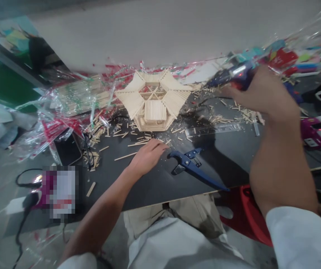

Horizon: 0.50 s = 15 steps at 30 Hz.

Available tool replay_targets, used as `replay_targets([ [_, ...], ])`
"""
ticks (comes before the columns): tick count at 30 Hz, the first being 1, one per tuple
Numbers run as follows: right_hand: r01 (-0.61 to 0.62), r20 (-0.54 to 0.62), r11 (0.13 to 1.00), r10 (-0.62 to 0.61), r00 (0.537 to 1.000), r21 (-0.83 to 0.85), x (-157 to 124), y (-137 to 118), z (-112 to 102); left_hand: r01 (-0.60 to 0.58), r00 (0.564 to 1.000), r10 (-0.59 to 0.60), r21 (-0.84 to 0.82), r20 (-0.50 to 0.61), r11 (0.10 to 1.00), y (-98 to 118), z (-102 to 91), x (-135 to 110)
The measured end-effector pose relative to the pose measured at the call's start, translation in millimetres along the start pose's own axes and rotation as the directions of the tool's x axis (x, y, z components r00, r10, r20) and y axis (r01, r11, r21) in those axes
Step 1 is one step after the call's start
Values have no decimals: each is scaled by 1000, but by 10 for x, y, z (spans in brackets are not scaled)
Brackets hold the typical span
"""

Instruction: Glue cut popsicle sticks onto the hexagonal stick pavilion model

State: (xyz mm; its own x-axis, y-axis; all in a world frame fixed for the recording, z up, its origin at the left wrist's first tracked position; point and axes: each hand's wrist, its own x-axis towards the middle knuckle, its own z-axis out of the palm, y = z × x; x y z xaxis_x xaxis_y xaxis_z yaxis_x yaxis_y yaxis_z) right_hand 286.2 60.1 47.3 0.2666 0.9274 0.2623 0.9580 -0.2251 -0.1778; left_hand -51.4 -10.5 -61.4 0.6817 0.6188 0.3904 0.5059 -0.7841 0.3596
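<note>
My right hand (264,89), blurred, is closed around a dark blue hot glue gun (241,74) with a small red light, raised at the right over the table. The nozzle points left. My left hand (149,155) lies on the black tabletop with fingers stretched out, its fingertips beside small wooden sticks. Beyond it stands a pale wooden stick model (155,110) with flared roof panels and an open hexagonal centre. A blue hand cutter (190,164) lies just right of my left hand, its jaws toward the model.
Cut sticks (124,132) litter the table around the model. A clear ruler (219,129) lies at right. Plastic wrapping (65,101) and a phone (68,147) are at left. A magenta power strip (318,132) sits far right; a red stool (252,216) is below the table edge.
</note>
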Motion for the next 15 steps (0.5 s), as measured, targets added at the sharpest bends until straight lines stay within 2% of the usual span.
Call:
replay_targets([
  [2,-85,56,996,84,995,6,4,-151,-238,17,999,-16,-14,35,1000,-16,4,-3],
  [4,-52,67,998,49,997,45,-3,-310,-406,34,999,-32,-28,41,999,-24,-1,-2],
  [6,64,17,992,-66,998,104,-8,-436,-472,52,998,-51,-48,23,997,-19,-13,3],
  [8,249,-67,957,-241,968,149,0,-514,-449,79,997,-79,-80,5,994,-4,-24,8],
  [10,411,-122,901,-397,910,138,25,-559,-378,119,992,-123,-114,-21,986,14,-24,10],
  [12,501,-114,860,-490,864,98,56,-592,-300,158,984,-167,-142,-59,977,30,-14,10],
  [15,572,-34,814,-572,820,98,94,-635,-212,220,967,-235,-138,-102,966,49,1,15],
])
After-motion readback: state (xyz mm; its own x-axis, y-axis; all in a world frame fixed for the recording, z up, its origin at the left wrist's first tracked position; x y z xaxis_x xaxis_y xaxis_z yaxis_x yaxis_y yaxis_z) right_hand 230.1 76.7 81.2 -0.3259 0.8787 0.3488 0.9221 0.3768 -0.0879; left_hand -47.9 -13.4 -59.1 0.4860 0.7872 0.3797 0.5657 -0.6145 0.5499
